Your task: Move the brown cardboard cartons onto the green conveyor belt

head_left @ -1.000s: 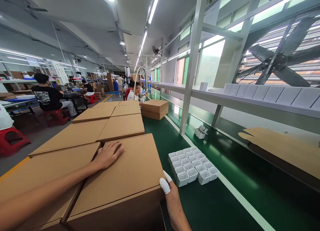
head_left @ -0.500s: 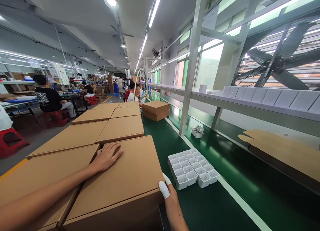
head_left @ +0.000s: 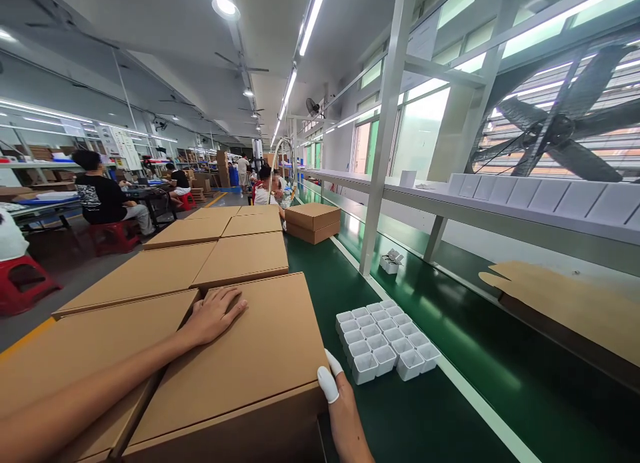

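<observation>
1. At near right corner of front carton (head_left: pixel 240 349): right hand (head_left: pixel 346 413) — white-capped thumb set against corner, another white-capped fingertip just past it along right side; remaining fingers hidden, cannot tell how tightly curled.
2. On top of front carton, by left edge toward far left corner: left hand (head_left: pixel 213 317), palm down, fingers slightly spread.
3. Left of and beyond front carton: more brown cartons (head_left: pixel 240 257), lids closed, laid close in rows.
4. Just right of front carton: white cups (head_left: pixel 385 353), mouths up, packed together on green tabletop (head_left: pixel 435 416).
5. Beyond front carton, rightward: two stacked cartons (head_left: pixel 314 223), plus small white box (head_left: pixel 390 263) — contents too small to tell.
6. Well right of front carton: shelf (head_left: pixel 500 213) bearing white boxes (head_left: pixel 537 199); behind, large fan (head_left: pixel 555 128).
7. Far beyond front carton, leftward: co-worker in black top (head_left: pixel 103 196), seated on red stool (head_left: pixel 113 237).
</observation>
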Demonstrator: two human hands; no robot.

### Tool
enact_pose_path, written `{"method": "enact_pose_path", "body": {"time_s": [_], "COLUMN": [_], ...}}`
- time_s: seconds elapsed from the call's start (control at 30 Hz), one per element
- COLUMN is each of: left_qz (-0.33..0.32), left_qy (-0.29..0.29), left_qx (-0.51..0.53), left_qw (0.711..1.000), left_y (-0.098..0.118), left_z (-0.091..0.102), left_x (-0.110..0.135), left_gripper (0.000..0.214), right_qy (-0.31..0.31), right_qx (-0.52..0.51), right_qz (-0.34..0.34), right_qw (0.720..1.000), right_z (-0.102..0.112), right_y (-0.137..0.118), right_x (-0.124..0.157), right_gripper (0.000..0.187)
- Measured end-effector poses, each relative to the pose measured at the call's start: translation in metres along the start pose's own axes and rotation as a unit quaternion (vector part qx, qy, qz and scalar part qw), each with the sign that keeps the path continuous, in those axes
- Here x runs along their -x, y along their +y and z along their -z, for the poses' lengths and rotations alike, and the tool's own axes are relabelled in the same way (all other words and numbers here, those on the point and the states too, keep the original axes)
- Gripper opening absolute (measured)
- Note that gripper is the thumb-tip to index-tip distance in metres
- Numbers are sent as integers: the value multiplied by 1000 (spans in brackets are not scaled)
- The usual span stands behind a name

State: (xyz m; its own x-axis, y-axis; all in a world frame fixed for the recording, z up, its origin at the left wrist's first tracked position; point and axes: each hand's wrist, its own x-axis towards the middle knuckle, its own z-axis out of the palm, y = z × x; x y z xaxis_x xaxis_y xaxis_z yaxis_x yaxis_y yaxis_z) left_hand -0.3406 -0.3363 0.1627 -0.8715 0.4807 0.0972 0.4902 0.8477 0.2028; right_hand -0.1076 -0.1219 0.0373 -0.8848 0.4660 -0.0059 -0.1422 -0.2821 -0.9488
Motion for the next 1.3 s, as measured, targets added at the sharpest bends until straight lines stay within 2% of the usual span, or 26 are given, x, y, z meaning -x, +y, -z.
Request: {"method": "enact_pose_path", "body": {"time_s": [0.1, 0.27, 0.43, 0.7, 0.8, 1.03, 1.3], "left_qz": [3, 45, 39, 34, 37, 40, 34], "left_qy": [4, -13, -12, 15, 6, -19, -11], "left_qx": [2, 2, 6, 9, 13, 2, 17], "left_qw": [1000, 999, 999, 999, 999, 999, 999], "left_y": [2, 7, 7, 3, 3, 5, 1], "left_z": [1, 4, 4, -1, -1, 3, -1], "left_x": [0, 0, 0, -1, -1, 0, -2], "left_gripper": [70, 71, 68, 66, 69, 74, 76], "right_qy": [6, 13, 22, -9, -8, -14, 4], "right_qx": [3, 12, -2, 4, 9, -5, -8], "right_qz": [3, -10, 1, -1, -19, -6, 5], "right_qw": [1000, 1000, 1000, 1000, 1000, 1000, 1000], "right_z": [2, 3, -1, 2, 4, 2, -2], "right_y": [3, 4, 0, -1, 2, 1, -8], "right_x": [-1, -1, 0, -1, 0, 0, 5], "right_gripper": [90, 93, 92, 95, 98, 96, 95]}}
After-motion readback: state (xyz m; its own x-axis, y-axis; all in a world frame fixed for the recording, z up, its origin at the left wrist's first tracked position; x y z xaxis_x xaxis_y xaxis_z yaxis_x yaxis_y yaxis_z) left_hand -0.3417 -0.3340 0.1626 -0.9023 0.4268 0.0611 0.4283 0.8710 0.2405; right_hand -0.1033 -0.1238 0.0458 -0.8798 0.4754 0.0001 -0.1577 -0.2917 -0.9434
